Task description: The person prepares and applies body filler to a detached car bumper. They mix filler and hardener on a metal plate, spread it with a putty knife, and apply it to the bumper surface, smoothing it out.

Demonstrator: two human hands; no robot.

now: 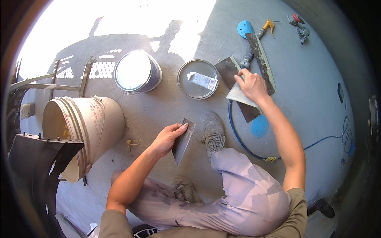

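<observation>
My left hand (168,139) pinches a thin grey metal putty scraper (184,142) above the floor, its blade slanting down. Over at the right, my right hand (254,86) has its fingers closed on a pale, flat, wedge-shaped piece (239,94), which looks like a spreader. It lies over dark flat plates (227,71); the fingers partly hide it. Beside that hand is a long dark blade (262,59) with a pale edge. Left of the plates, a round tin lid (190,93) carries a white tube (203,80).
A metal can (155,76) stands left of the lid. A tipped whitish bucket (101,123) and a curved black panel (29,166) are at left. Near the plates lie a sander with blue pad (245,27), yellow air gun (268,26), blue disc (260,126) and blue hose (238,139).
</observation>
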